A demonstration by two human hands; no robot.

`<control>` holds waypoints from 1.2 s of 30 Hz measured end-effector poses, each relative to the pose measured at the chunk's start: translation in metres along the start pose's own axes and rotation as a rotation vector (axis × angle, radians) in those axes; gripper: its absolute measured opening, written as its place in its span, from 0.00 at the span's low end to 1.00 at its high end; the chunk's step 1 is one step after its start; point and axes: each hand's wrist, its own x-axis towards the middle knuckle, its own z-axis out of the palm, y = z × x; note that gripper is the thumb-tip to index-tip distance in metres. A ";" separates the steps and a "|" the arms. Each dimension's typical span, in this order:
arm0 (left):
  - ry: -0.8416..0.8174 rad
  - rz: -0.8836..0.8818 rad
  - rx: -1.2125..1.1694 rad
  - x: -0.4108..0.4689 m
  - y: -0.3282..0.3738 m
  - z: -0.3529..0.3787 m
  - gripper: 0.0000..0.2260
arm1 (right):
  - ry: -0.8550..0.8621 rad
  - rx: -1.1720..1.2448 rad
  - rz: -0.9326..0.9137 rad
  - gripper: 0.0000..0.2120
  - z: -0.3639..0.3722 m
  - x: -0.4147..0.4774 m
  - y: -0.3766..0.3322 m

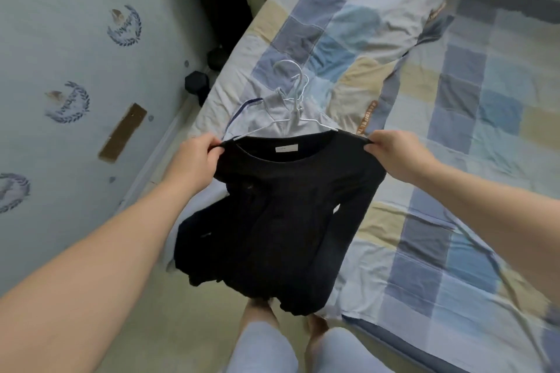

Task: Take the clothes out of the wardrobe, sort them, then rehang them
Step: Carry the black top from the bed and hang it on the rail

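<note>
I hold a black long-sleeved top (288, 206) spread out by its shoulders above the near edge of the bed. My left hand (197, 160) pinches the left shoulder and my right hand (394, 151) pinches the right one. The body and sleeves hang down crumpled towards my legs. Just beyond the black top, a light grey garment (278, 118) lies on the bed with white wire hangers (295, 94) on top of it.
The bed carries a blue, grey and cream patchwork cover (454, 100). A pale patterned fabric panel (75, 70) stands on the left. Dark dumbbells (197, 82) sit on the floor between panel and bed. My legs and feet (272, 327) are below.
</note>
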 end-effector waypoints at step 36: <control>0.523 -0.290 -0.161 -0.669 -0.071 -0.123 0.04 | 0.185 -0.284 -0.750 0.07 0.011 -0.464 -0.205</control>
